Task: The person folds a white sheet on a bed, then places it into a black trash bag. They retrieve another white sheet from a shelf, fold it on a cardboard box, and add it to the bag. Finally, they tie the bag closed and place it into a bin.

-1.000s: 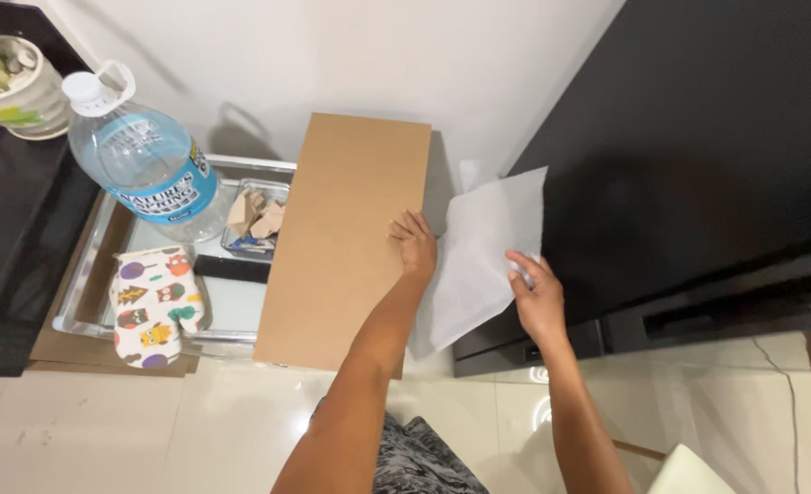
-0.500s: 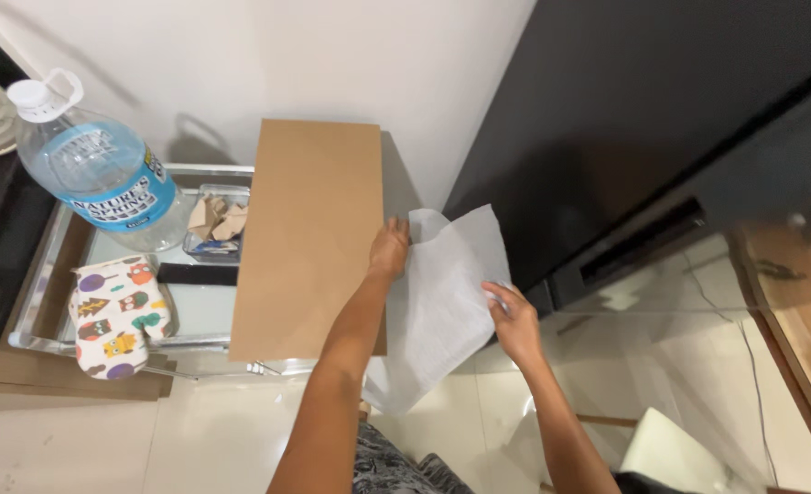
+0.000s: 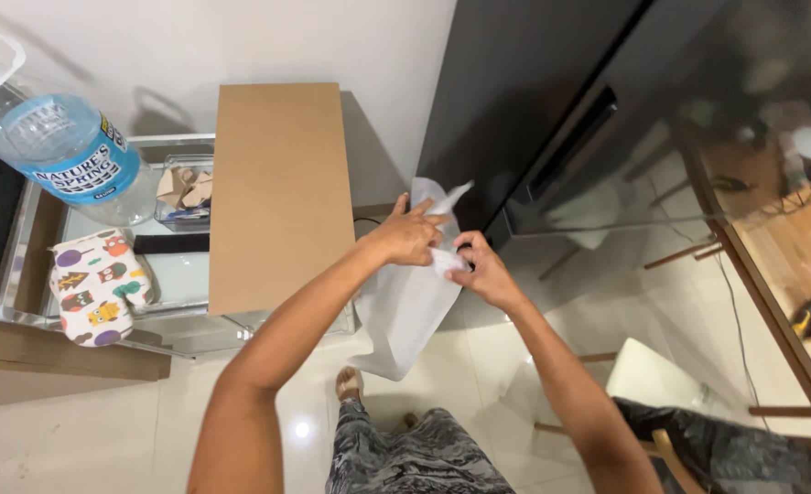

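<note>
A: What has your grip got?

B: Both your hands are clamped on the white sheet (image 3: 405,302). Your left hand (image 3: 410,236) pinches its top edge, and your right hand (image 3: 479,270) bunches it just beside, at 3 o'clock.

A: Where's the sheet?

B: It hangs from your hands over the floor (image 3: 195,412), in front of the dark cabinet (image 3: 524,91).

A: And around it?

B: At 9 o'clock a brown board (image 3: 277,192) lies on the tray (image 3: 21,274). Further left sit a patterned mitt (image 3: 94,288) and a water bottle (image 3: 58,146).
</note>
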